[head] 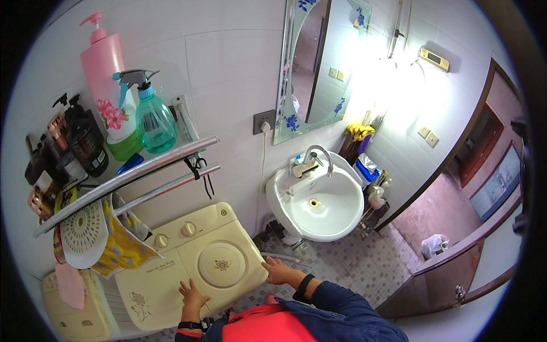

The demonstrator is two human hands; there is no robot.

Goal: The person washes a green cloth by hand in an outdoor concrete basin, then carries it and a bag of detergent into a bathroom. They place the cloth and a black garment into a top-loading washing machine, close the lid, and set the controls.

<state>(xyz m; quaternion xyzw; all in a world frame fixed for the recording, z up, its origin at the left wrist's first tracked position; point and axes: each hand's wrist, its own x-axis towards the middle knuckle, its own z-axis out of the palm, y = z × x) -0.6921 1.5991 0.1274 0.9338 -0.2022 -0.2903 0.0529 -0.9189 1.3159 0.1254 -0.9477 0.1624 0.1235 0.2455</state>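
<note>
A cream twin-tub washing machine (171, 256) stands before me with its lids down and two round knobs on its back panel. My left hand (193, 296) rests with spread fingers on the top near the front edge, beside the seam between the two lids. At the machine's right corner, my right hand (277, 271) touches the edge with its fingertips, fingers apart. Neither hand holds anything. A round lid (222, 264) with a flower print lies between the hands, towards the wall.
A white washbasin (329, 213) with a tap stands to the right. Over the machine's left part juts a metal-railed shelf (128, 184) bearing bottles, with cloths hanging below. A door (436, 278) stands at the right, by a doorway. A hose (286, 257) lies on the tiled floor.
</note>
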